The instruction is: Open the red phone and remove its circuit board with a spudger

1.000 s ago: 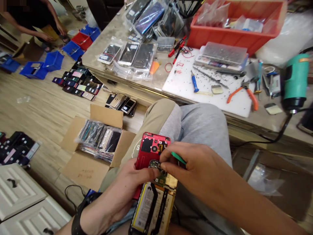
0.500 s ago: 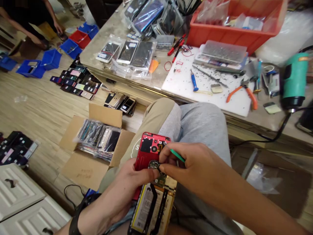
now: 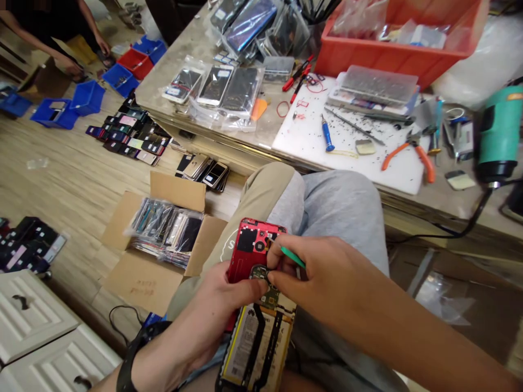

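An opened smartphone (image 3: 261, 337) with its battery and circuit board bare tilts above my lap. Its red back cover (image 3: 241, 264) lies behind the upper part of it. My left hand (image 3: 223, 294) is closed around both, the thumb pressing on the circuit board. Between the fingers of my right hand (image 3: 310, 267) sits a thin green pry tool (image 3: 292, 256). The thumb and fingertips of that hand are pinched at the board's upper edge, close to my left thumb. What the fingertips touch there is hidden.
The workbench holds a white mat (image 3: 347, 169) with a blue screwdriver (image 3: 327, 135), orange-handled pliers (image 3: 408, 152), and a green heat gun (image 3: 499, 128). Behind stands a red bin (image 3: 392, 62). A cardboard box (image 3: 143, 283) of bagged phones sits on the floor. A person (image 3: 49, 27) works at far left.
The view has shifted slightly. Both hands keep nearly the same hold on the phone, and the green tool's angle differs only a little.
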`<state>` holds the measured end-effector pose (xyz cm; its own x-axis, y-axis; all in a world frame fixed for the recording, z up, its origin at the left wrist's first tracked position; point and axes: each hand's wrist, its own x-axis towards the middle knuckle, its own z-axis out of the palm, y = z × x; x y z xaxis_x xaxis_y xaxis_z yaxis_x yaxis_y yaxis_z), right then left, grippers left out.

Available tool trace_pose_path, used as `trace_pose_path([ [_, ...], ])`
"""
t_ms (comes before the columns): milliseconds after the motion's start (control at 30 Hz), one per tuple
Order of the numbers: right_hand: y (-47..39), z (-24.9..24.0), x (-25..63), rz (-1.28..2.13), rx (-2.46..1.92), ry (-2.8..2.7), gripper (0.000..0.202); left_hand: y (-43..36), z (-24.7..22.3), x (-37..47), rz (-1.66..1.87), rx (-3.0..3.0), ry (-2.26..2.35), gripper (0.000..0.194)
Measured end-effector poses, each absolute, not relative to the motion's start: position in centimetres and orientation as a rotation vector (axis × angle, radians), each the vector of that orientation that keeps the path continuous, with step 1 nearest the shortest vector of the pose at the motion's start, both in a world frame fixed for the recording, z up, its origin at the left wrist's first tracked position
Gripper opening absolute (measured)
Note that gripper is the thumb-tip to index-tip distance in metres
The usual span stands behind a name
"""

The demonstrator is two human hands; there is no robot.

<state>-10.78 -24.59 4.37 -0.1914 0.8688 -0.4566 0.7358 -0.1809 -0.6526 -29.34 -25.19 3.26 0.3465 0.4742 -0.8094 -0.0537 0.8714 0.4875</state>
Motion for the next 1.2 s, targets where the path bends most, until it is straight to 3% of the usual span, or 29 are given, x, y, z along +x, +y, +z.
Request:
trace_pose_path([
  [433, -23.3, 5.1, -10.6, 1.075, -1.857, -2.228, 0.019, -25.1, 3.3, -29.4, 0.347, 0.457, 1.213, 0.041],
  [1200, -20.8, 7.0, -11.1, 1.151, -1.729, -2.505, 0.014, -25.6, 3.6, -29.3, 0.356, 0.443, 1.311, 0.041],
])
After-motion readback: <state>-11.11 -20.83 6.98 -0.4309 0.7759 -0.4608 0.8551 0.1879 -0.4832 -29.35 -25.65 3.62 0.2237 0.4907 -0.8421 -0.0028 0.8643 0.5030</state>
